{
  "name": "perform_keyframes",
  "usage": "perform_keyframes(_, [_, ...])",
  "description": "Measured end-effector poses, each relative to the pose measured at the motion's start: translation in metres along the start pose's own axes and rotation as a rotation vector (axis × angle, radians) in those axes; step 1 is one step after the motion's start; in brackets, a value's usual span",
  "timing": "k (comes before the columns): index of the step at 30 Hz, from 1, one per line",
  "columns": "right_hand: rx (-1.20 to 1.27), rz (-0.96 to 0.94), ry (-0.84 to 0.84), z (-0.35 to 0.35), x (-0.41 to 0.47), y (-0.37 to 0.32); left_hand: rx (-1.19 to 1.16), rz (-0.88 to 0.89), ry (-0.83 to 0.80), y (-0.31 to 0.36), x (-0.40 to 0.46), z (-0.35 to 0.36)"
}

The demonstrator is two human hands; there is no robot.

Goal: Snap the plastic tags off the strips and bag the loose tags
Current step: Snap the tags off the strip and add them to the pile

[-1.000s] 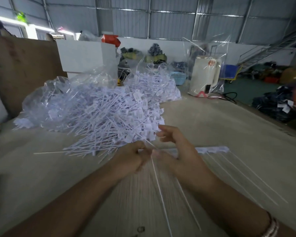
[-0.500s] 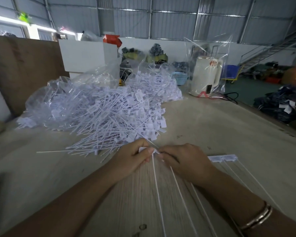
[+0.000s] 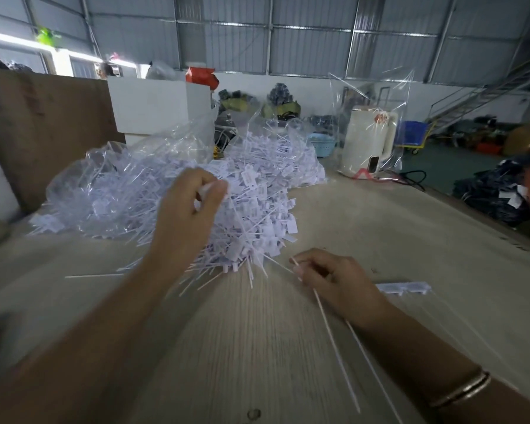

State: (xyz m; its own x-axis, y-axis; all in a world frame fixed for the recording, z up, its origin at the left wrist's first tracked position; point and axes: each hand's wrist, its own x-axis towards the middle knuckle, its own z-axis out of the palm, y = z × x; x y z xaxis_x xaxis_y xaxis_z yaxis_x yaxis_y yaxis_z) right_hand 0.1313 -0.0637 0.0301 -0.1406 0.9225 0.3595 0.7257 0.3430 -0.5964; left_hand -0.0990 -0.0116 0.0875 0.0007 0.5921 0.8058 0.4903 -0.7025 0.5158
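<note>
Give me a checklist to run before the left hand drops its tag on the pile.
1. Left hand holds a snapped tag: ok.
2. Hand is above the pile of loose tags: ok.
3. Right hand holds the remaining strip on the table: ok.
4. Tag came off clean: cannot tell, blurred.
5. Clear bag mouth open for the tags: cannot tell.

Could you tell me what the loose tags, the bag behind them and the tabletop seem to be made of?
Loose tags: white matte plastic, apparently; thin stiff tails. Bag: clear glossy plastic film, crinkled, with highlights. Tabletop: pale wood or wood-look laminate, judging by its fine grain lines.
</note>
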Motion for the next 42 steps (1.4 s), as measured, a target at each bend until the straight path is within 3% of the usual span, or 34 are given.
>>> perform_keyframes(3, [0.030, -0.034, 0.004, 0.010, 0.002, -0.003, 0.280, 0.092, 0.114, -0.021, 0.042, 0.000])
perform_keyframes(7, [0.038, -0.091, -0.007, 0.009, 0.002, 0.001, 0.763, -0.041, -0.110, -0.054, 0.062, 0.009])
perform_keyframes(9, [0.059, -0.089, 0.008, 0.008, 0.001, 0.002, 0.832, -0.060, -0.141, -0.055, 0.060, 0.010])
perform_keyframes(12, [0.024, -0.104, 0.059, 0.008, 0.003, 0.002, 0.649, 0.156, 0.035, -0.024, 0.044, 0.010])
perform_keyframes(13, [0.021, -0.121, 0.079, 0.009, 0.003, 0.000, 0.521, 0.217, 0.012, -0.009, 0.033, 0.011])
perform_keyframes(15, [0.019, -0.172, 0.115, 0.011, 0.000, -0.006, 0.254, 0.140, -0.264, 0.019, -0.003, 0.017])
perform_keyframes(17, [0.021, -0.223, 0.130, 0.015, -0.004, -0.013, 0.193, -0.090, -0.593, 0.034, -0.043, 0.028])
perform_keyframes(18, [0.023, -0.233, 0.109, 0.016, -0.006, -0.017, 0.197, -0.170, -0.700, 0.036, -0.057, 0.033])
perform_keyframes(20, [0.056, -0.241, -0.003, 0.016, -0.009, -0.020, 0.094, -0.231, -0.740, 0.029, -0.069, 0.039])
perform_keyframes(23, [0.187, -0.248, -0.104, 0.005, -0.009, -0.015, -0.069, -0.303, -0.666, 0.016, -0.069, 0.036])
perform_keyframes(27, [-0.035, -0.190, -0.112, 0.001, -0.005, -0.006, -0.202, -0.340, -0.641, 0.003, -0.075, 0.034])
perform_keyframes(31, [-0.054, -0.182, -0.085, 0.003, -0.003, -0.010, -0.131, -0.111, -0.553, 0.003, -0.072, 0.034])
perform_keyframes(34, [0.202, -0.116, -0.090, -0.002, -0.005, -0.017, -0.027, 0.159, -0.471, 0.005, -0.063, 0.029])
perform_keyframes(37, [0.413, -0.121, -0.059, 0.002, -0.004, -0.026, 0.053, 0.305, -0.388, 0.009, -0.056, 0.026])
perform_keyframes(39, [0.528, -0.092, -0.005, 0.007, 0.001, -0.028, 0.026, 0.290, -0.267, 0.010, -0.050, 0.022])
perform_keyframes(42, [0.498, 0.027, 0.114, 0.000, 0.004, -0.009, -0.033, -0.023, 0.112, -0.034, -0.012, 0.000])
